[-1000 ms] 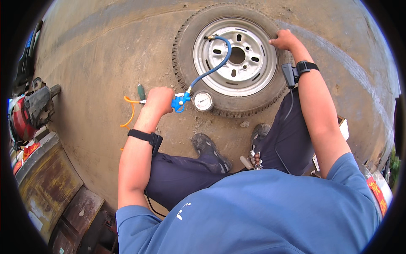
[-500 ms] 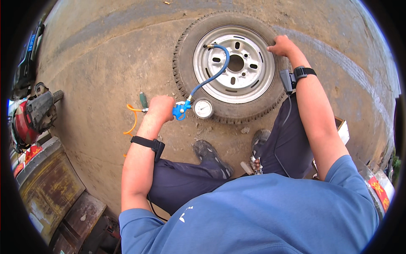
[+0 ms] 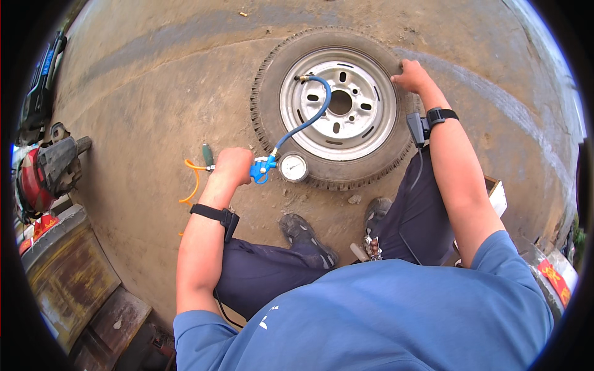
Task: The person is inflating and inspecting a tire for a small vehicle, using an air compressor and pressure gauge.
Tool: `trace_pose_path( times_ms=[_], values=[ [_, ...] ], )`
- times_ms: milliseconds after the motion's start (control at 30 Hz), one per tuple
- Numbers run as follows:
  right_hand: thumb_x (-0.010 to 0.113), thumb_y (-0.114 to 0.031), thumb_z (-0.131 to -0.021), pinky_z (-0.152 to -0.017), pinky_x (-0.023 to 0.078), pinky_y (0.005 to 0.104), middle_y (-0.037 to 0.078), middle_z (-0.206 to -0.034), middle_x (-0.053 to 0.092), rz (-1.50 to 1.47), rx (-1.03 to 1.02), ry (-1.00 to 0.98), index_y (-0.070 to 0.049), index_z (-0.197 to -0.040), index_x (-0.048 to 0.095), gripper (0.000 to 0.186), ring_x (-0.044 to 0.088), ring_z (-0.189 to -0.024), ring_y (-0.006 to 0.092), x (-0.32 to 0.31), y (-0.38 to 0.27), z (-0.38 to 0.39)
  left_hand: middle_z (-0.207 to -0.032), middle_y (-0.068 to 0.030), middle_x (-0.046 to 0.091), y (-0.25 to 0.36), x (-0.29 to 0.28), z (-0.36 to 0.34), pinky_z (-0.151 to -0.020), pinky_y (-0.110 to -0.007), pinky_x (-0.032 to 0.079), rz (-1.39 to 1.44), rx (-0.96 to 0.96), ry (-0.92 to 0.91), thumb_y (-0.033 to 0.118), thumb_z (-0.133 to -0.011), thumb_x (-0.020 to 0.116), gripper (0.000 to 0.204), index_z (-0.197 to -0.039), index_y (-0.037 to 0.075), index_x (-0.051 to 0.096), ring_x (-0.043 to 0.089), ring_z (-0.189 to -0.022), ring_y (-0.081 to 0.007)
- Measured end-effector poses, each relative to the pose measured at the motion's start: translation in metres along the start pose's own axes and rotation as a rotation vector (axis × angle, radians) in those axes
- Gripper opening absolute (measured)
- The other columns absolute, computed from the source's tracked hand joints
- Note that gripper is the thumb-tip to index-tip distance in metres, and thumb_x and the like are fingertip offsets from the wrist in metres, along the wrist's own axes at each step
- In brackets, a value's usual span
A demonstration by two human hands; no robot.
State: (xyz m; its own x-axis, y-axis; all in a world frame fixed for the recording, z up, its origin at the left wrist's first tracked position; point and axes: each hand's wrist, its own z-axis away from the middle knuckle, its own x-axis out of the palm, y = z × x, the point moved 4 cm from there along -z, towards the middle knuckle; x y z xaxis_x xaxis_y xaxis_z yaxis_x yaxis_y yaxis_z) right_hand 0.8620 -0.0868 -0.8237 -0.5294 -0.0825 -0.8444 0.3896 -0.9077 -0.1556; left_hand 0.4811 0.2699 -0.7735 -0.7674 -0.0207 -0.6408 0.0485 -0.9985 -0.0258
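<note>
nearest, your blue shirt (image 3: 383, 315) fills the bottom, with your dark trousers (image 3: 266, 266) spread beyond it and a bunch of keys (image 3: 374, 248) hanging between your thighs. your left shoe (image 3: 306, 240) and right shoe (image 3: 377, 213) stand on the bare ground (image 3: 142, 204), just short of the tyre's near edge. you wear a black strap (image 3: 209, 213) on the left forearm, and a grey device (image 3: 417, 128) on the right wrist.

your hands are well apart. your left hand (image 3: 234, 166) is wrapped round a blue inflator gun (image 3: 264, 167), off the near left edge of the tyre. a round white-faced gauge (image 3: 294, 167) sits just right of the gun, by the tyre's near edge. an orange coiled hose (image 3: 198, 180) loops down left of your fist, and a green handle (image 3: 206, 153) shows just past it.

the wheel lies flat on the ground ahead of you, its tyre (image 3: 268, 111) around a silver steel rim (image 3: 336, 135). a blue hose (image 3: 323, 110) curves from the gun over the rim, its brass end (image 3: 303, 78) at the rim's upper left.

your right hand (image 3: 413, 76), fingers curled and thumb out, is at the tyre's far right edge; you cannot tell from here whether it grips. a pale streak (image 3: 470, 77) crosses the ground beyond.
</note>
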Motion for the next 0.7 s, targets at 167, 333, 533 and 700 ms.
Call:
trace_pose_path(
  times_ms=[167,333,533,700],
  values=[
    [0.08,-0.039,-0.087,-0.103,0.054,0.0463,0.025,-0.127,0.07,0.052,0.213,-0.098,0.0,-0.118,0.075,0.05,0.067,-0.12,0.0402,0.022,0.024,-0.009,-0.094,-0.0169,0.078,0.001,-0.001,0.002,-0.082,-0.045,0.062,-0.002,-0.005,0.024,0.017,-0.062,0.087,0.028,-0.087,0.007,0.079,0.076,-0.091,-0.0344],
    [0.082,-0.042,-0.083,-0.094,0.056,0.0478,0.029,-0.117,0.071,0.016,0.205,-0.028,0.005,-0.109,0.076,0.053,0.069,-0.111,0.0438,0.025,0.036,-0.01,-0.087,-0.0157,0.075,0.001,0.004,-0.004,-0.081,-0.047,0.06,-0.001,0.002,0.022,0.027,-0.058,0.091,0.034,-0.084,0.009,0.076,0.074,-0.089,-0.0364],
    [0.081,-0.039,-0.087,-0.102,0.054,0.0472,0.022,-0.129,0.07,-0.02,0.293,-0.137,-0.003,-0.121,0.075,0.05,0.066,-0.122,0.0397,0.016,0.027,-0.002,-0.087,-0.0158,0.075,-0.002,0.008,-0.002,-0.081,-0.047,0.06,0.004,-0.019,0.005,0.026,-0.059,0.09,0.033,-0.083,0.009,0.076,0.074,-0.089,-0.0362],
    [0.081,-0.038,-0.087,-0.101,0.054,0.0473,0.021,-0.129,0.071,-0.03,0.312,-0.112,-0.003,-0.12,0.075,0.049,0.067,-0.121,0.0392,0.014,0.026,0.001,-0.087,-0.0161,0.075,-0.003,0.009,-0.005,-0.081,-0.047,0.06,-0.013,-0.008,0.01,0.026,-0.059,0.089,0.032,-0.083,0.009,0.076,0.074,-0.089,-0.036]
  ],
)
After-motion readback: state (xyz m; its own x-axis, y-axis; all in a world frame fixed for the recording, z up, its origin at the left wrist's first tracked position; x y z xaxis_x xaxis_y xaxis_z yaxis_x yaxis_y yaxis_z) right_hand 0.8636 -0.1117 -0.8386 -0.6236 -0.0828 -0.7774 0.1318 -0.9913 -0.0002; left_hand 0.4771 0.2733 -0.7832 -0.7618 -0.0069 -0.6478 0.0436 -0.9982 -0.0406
